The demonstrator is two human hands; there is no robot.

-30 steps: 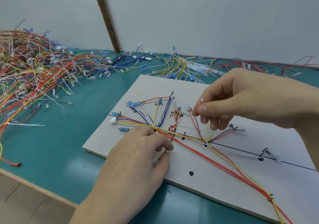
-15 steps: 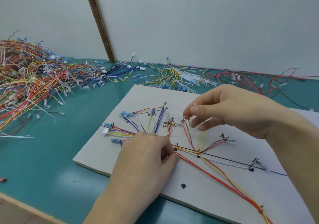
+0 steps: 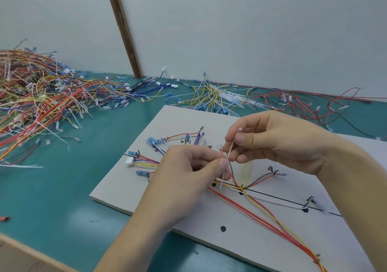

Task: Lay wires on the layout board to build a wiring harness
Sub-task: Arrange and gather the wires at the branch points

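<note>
a thin white cable tie (image 3: pixel 229 156) stands over the wires (image 3: pixel 261 211) mid layout board (image 3: pixel 261 240), pinched by the right hand (image 3: pixel 278 143) above and the left hand (image 3: pixel 188 179) below. a slip could drop it and loosen the bundle.
</note>
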